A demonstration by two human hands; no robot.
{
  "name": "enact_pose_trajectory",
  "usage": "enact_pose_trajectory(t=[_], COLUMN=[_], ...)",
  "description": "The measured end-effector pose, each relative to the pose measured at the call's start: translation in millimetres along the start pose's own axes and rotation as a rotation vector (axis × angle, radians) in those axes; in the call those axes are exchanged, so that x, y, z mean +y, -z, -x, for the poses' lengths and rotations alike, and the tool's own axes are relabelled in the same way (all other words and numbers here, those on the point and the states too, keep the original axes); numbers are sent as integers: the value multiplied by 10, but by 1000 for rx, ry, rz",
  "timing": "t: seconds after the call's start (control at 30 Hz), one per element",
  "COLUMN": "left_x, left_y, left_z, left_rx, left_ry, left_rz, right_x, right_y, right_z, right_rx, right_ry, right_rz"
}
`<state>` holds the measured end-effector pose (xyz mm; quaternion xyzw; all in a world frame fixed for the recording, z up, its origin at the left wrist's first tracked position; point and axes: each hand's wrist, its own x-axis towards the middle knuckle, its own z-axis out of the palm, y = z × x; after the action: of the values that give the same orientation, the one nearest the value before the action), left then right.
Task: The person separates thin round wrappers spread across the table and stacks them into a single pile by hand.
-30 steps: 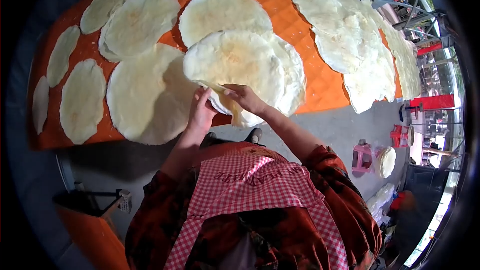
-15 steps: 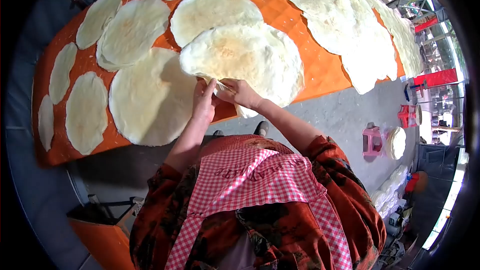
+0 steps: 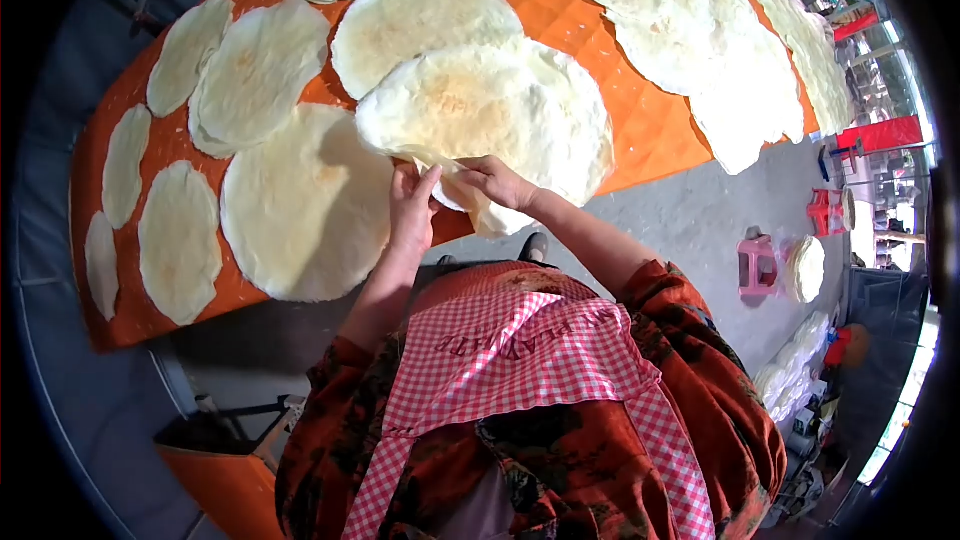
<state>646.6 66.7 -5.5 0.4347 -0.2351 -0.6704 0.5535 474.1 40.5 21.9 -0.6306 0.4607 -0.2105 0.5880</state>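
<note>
Checked apron (image 3: pixel 520 360) nearest; pale round sheet (image 3: pixel 450 100) pinched at its near edge.
Left hand (image 3: pixel 412 205) and right hand (image 3: pixel 498 183), close together, grip the folded edge. Sheet overlaps others at near side of orange table (image 3: pixel 645 135); large flat sheet (image 3: pixel 290 205) just left; overlapping pile (image 3: pixel 700 45) farther right.

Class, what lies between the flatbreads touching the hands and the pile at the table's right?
In the head view, a strip of orange quilted cover separates those flatbreads from the pile.
</note>
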Motion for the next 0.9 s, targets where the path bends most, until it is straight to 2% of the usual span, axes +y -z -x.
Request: enact_pose_trajectory(t=[0.13,0.23,0.33,0.47,0.77,0.83,0.9], left_x=[17,2,-15,-32,18,142,-46], left_y=[-49,-33,-62,-46,-1,-50,63], left_z=[-7,18,66,65,114,150,50], left_rx=[33,4,-42,-51,57,87,-13], left_ry=[-1,-17,-59,-109,28,90,-83], left_rz=[22,-8,-97,-223,-227,-206,-267], right_x=[51,182,258,271,276,316,52], right_y=[-57,-49,1,-13,-33,0,37], right_z=[13,7,-56,-97,-124,-131,-98], right_rx=[114,208,39,4,27,-3,-4], right_ry=[19,62,-64,-62,-115,-39,-23], right_rz=[-161,-65,-413,-513,-445,-240,12])
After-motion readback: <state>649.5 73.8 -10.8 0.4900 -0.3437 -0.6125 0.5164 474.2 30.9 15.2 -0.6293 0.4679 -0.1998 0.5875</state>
